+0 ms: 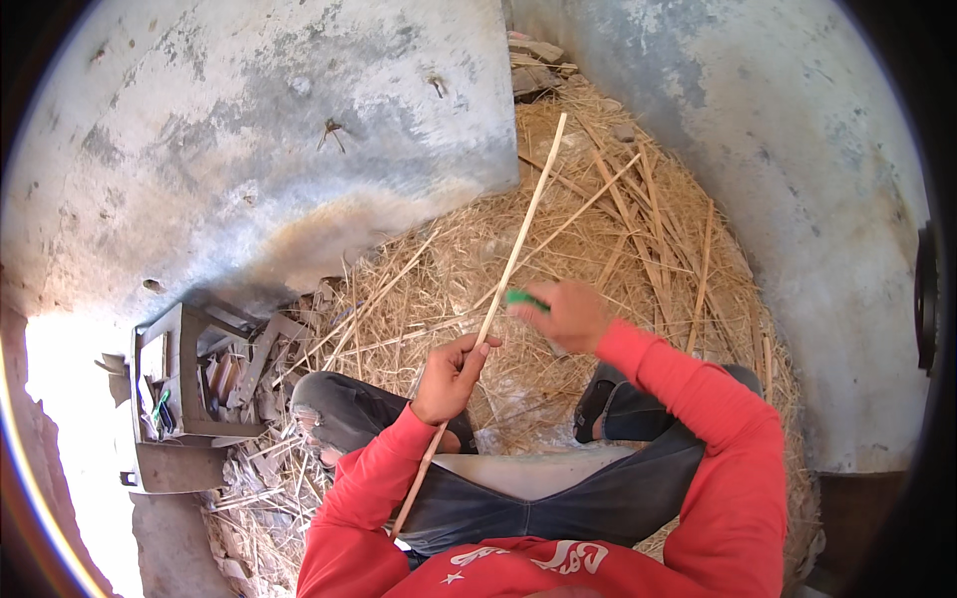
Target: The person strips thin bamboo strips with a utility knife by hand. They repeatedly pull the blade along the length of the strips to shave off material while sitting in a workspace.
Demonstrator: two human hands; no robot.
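Observation:
A long, pale strip of split cane or bamboo [528, 221] runs slantwise from beside my left thigh up past my hands, its far end pointing away from me. My left hand [449, 379] is closed round it, with the thumb along the strip. To the right of the strip, my right hand [576, 317] grips a small tool with a green handle [526, 299]. Its working end is hidden by the fingers and slightly blurred. The green part is close to the strip; whether it touches I cannot tell.
Shavings and straw-like scraps [449, 259] cover the floor. Several longer strips [653, 224] lie beyond my right hand. At left stands a wooden frame [184, 369] with odds and ends inside. Worn plaster walls [299, 130] close in ahead and at right.

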